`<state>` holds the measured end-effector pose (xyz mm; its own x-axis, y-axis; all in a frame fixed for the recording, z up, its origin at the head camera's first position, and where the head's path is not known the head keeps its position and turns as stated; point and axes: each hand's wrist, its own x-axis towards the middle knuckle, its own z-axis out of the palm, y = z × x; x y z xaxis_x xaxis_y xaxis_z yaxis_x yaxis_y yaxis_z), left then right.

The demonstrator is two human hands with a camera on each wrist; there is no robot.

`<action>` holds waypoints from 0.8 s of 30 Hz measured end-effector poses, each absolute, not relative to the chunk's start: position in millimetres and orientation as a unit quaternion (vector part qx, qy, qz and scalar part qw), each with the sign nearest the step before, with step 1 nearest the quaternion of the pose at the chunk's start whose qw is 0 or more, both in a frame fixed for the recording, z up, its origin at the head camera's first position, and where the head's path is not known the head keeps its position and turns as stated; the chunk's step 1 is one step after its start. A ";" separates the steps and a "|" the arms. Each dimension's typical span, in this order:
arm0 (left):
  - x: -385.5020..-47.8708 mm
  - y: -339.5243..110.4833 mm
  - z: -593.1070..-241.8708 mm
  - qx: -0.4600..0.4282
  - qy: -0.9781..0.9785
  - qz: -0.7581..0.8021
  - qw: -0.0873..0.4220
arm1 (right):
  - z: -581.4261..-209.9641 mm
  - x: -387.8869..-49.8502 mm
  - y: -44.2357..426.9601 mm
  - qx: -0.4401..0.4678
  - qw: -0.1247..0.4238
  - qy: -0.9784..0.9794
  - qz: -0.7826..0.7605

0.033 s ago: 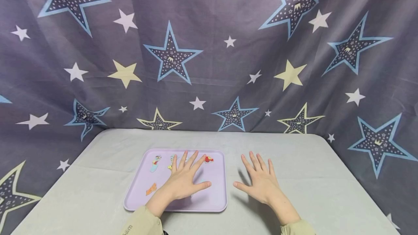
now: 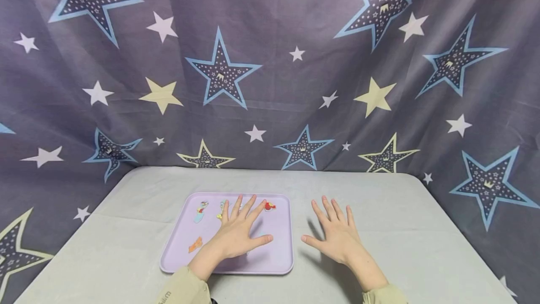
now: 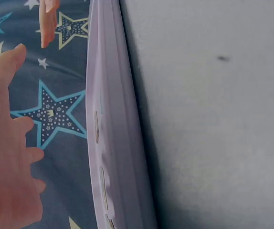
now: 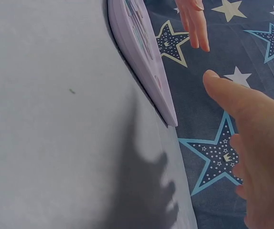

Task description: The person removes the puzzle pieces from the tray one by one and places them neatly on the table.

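My left hand [image 2: 234, 234] hovers over a light purple tray [image 2: 278, 266], fingers spread and holding nothing. My right hand [image 2: 340, 238] is raised above the table to the right of the tray, its fingers also spread around nothing. On the tray lie flat coloured pieces: a light blue one [image 2: 199, 216] at the upper left, an orange one [image 2: 195, 245] at the lower left and a red one [image 2: 269, 206] by the left index fingertip. Another piece, partly yellow [image 2: 220, 216], is partly hidden by the left hand. In the left wrist view, the tray [image 3: 122, 143] appears edge-on beside the hand [image 3: 8, 152].
A pale cloth covers the table [image 2: 405, 238]. Behind it and at both sides hangs a dark curtain [image 2: 270, 107] patterned with stars. The right hand casts a shadow [image 4: 142, 181] on the cloth.
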<state>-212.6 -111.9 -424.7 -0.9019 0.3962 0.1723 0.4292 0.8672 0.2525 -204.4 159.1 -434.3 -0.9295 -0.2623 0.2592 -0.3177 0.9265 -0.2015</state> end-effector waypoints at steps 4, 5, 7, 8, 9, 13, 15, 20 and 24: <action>-213.4 -112.1 -425.6 -0.215 -0.964 -0.145 0.055 | -435.0 -204.6 158.6 0.148 0.115 -0.975 0.122; -213.6 -112.1 -426.0 -0.215 -0.964 -0.146 0.054 | -435.0 -204.5 158.5 0.147 0.115 -0.975 0.121; -213.9 -112.1 -426.4 -0.214 -0.964 -0.146 0.052 | -435.0 -204.8 158.2 0.147 0.117 -0.975 0.120; -214.3 -112.2 -426.6 -0.214 -0.965 -0.144 0.051 | -434.7 -204.7 158.1 0.147 0.117 -0.975 0.119; -214.4 -112.4 -426.8 -0.214 -0.965 -0.142 0.050 | -434.4 -204.7 157.8 0.147 0.118 -0.975 0.119; -214.8 -113.3 -425.9 -0.210 -0.966 -0.144 0.049 | -432.8 -205.4 156.2 0.150 0.123 -0.974 0.119; -214.4 -114.4 -425.2 -0.210 -0.966 -0.145 0.048 | -432.1 -205.8 154.8 0.153 0.127 -0.973 0.120; -213.3 -118.9 -422.7 -0.217 -0.964 -0.144 0.046 | -432.4 -207.8 151.0 0.169 0.143 -0.967 0.124; -215.7 -125.1 -422.5 -0.222 -0.965 -0.131 0.055 | -432.0 -209.0 147.6 0.186 0.154 -0.962 0.127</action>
<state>-215.7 -125.1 -422.5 -0.8950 0.4144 0.1651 0.4434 0.8668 0.2282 -209.0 147.6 -432.0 -0.8830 -0.3192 0.3441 -0.3975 0.8985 -0.1865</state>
